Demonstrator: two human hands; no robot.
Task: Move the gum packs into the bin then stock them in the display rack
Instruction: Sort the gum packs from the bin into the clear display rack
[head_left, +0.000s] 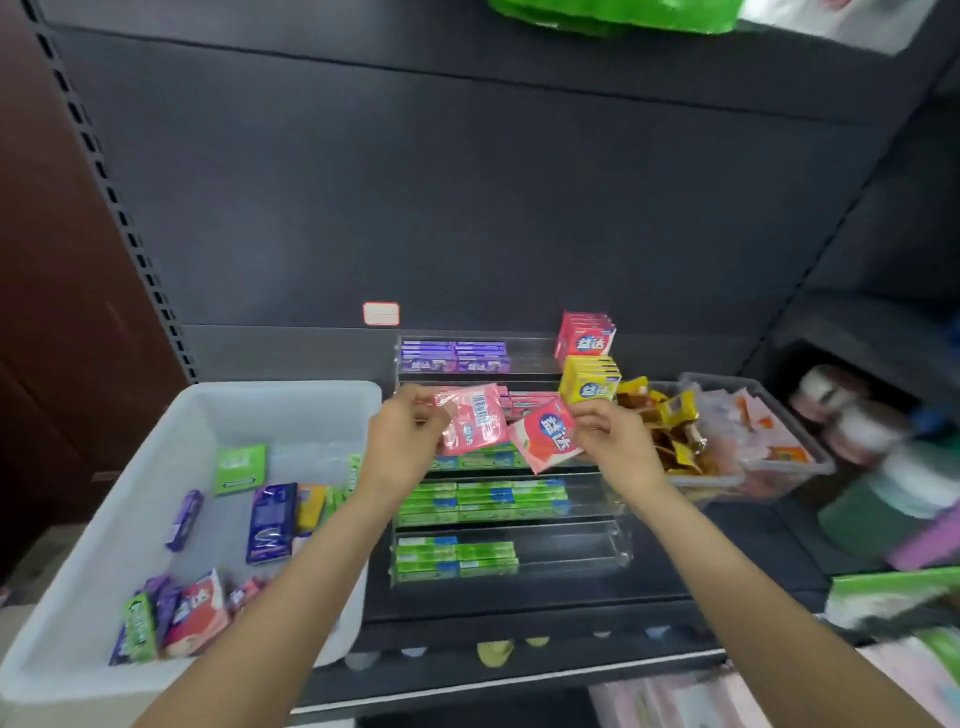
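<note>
From the head cam, I had 2 pink gum packs up in front of the clear display rack (613, 540): my left hand (402, 441) pinched one pink pack (475, 423) by its left edge, barcode side facing me, and my right hand (615, 434) pinched the other pink pack (545, 434) at its right corner, label side up and tilted. Both sat just above the rack's pink row, with green packs filling the tiers below and purple ones up top. The white bin (104, 519) on my left had a scatter of purple, green and pink packs in it. These looked light, flat and glossy, so I figured they'd slip if pinched only at a corner; gripping across the 2 broad faces seemed safer, and I doubted they'd crush easily.
</note>
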